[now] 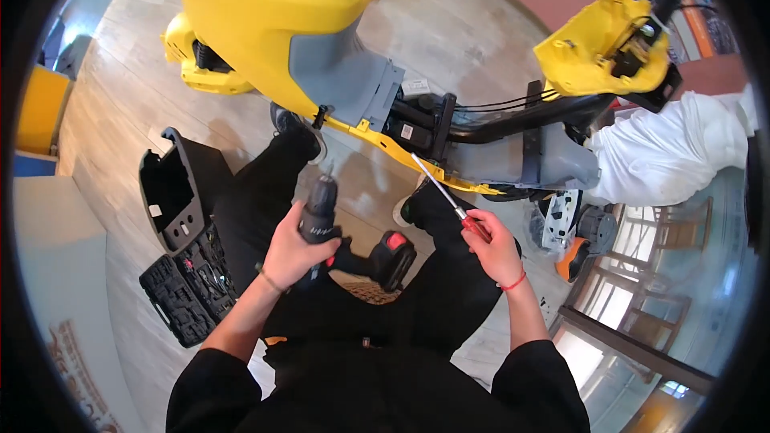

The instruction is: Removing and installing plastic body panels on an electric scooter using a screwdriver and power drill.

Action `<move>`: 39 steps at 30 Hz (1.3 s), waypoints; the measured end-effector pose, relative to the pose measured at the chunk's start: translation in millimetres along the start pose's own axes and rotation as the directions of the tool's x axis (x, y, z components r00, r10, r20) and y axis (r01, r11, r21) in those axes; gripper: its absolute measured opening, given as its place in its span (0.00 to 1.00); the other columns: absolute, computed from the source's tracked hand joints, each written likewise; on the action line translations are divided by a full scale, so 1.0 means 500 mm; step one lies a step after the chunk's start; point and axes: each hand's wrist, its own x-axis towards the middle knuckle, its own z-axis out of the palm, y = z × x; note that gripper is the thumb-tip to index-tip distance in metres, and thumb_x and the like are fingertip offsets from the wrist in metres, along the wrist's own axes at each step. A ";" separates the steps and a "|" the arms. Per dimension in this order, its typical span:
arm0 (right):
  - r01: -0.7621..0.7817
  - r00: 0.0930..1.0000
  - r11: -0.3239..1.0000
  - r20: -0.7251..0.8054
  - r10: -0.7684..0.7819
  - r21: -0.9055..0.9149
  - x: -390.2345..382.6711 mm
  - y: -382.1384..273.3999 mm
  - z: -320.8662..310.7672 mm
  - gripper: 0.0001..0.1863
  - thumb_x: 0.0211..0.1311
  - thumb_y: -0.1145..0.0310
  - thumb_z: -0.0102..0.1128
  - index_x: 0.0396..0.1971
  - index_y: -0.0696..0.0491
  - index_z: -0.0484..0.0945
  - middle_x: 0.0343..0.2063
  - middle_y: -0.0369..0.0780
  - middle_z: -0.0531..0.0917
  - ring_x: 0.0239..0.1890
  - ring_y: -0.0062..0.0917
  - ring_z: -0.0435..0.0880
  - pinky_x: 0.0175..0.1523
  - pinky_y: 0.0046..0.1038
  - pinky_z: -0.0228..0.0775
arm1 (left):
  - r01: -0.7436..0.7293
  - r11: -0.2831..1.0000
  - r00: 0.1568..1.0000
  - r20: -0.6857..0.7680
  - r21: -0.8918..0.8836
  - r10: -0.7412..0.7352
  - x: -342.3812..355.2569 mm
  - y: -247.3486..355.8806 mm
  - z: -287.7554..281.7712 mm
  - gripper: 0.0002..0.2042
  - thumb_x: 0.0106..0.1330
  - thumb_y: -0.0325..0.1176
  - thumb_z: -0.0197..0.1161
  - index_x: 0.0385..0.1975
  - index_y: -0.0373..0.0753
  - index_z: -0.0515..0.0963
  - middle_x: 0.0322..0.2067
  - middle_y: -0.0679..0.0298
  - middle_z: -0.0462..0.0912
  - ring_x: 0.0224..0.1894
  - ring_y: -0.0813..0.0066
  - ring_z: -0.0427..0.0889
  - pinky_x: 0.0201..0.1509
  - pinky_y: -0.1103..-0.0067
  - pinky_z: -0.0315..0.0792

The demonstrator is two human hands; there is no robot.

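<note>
My left hand is closed around the body of a black cordless drill, whose battery with a red patch points to the right. The drill's chuck is aimed away from me. In my right hand I grip the red handle of a screwdriver. Its long metal shaft slants up and left, and the tip overlaps the yellow side edge of a partly dismantled scooter; I cannot tell whether it touches. Near that tip the scooter's black frame lies exposed between grey floor panels.
An open black tool case and a black plastic bin are on the floor at left. White cloth covers the scooter's front at right, beneath a yellow front cover. Loose parts and an orange-black piece lie right.
</note>
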 end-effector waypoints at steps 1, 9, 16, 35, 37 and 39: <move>-0.028 0.999 0.999 -0.030 0.027 -0.025 0.015 0.001 0.001 0.16 0.53 0.75 0.57 0.43 0.58 0.71 0.28 0.35 0.78 0.27 0.15 0.75 0.34 0.18 0.67 | 0.009 0.999 1.000 -0.004 0.051 -0.009 0.045 -0.022 0.009 0.21 0.42 0.31 0.68 0.36 0.35 0.69 0.24 0.63 0.74 0.27 0.76 0.73 0.34 0.78 0.70; -0.145 0.987 0.988 -0.061 0.148 0.057 0.111 0.034 0.021 0.16 0.54 0.73 0.58 0.44 0.57 0.71 0.30 0.34 0.78 0.29 0.12 0.73 0.36 0.16 0.66 | 0.199 0.906 0.975 0.015 0.375 -0.220 0.258 -0.272 0.087 0.22 0.40 0.39 0.68 0.31 0.36 0.67 0.24 0.52 0.76 0.29 0.54 0.77 0.35 0.69 0.70; -0.128 0.992 0.987 0.001 0.129 -0.097 0.178 0.008 0.001 0.16 0.53 0.72 0.58 0.43 0.57 0.71 0.30 0.40 0.80 0.33 0.20 0.78 0.39 0.21 0.69 | 0.427 0.727 0.874 -0.038 0.537 -0.485 0.298 -0.486 0.118 0.25 0.38 0.42 0.67 0.34 0.36 0.68 0.29 0.50 0.77 0.35 0.52 0.77 0.38 0.67 0.71; -0.056 0.995 0.952 0.065 0.079 -0.302 0.221 0.012 0.077 0.15 0.50 0.74 0.58 0.41 0.56 0.73 0.29 0.42 0.80 0.29 0.27 0.80 0.37 0.21 0.70 | 0.579 0.767 0.798 0.000 0.275 -0.602 0.347 -0.754 0.187 0.26 0.36 0.40 0.70 0.36 0.35 0.71 0.29 0.55 0.79 0.31 0.62 0.79 0.37 0.71 0.73; -0.057 0.993 0.958 0.082 0.084 -0.281 0.223 0.002 0.086 0.15 0.50 0.74 0.58 0.41 0.56 0.73 0.29 0.42 0.80 0.30 0.27 0.81 0.37 0.22 0.70 | 0.610 0.738 0.780 -0.051 0.288 -0.624 0.355 -0.772 0.181 0.26 0.37 0.42 0.70 0.37 0.35 0.72 0.29 0.54 0.79 0.32 0.62 0.79 0.38 0.70 0.73; -0.049 0.996 0.962 0.054 0.066 -0.268 0.218 0.008 0.087 0.16 0.50 0.72 0.58 0.41 0.56 0.73 0.29 0.43 0.79 0.29 0.31 0.80 0.36 0.24 0.71 | 0.671 0.654 0.728 -0.147 0.348 -0.669 0.363 -0.787 0.194 0.29 0.38 0.45 0.70 0.39 0.35 0.72 0.31 0.53 0.79 0.34 0.61 0.80 0.39 0.69 0.73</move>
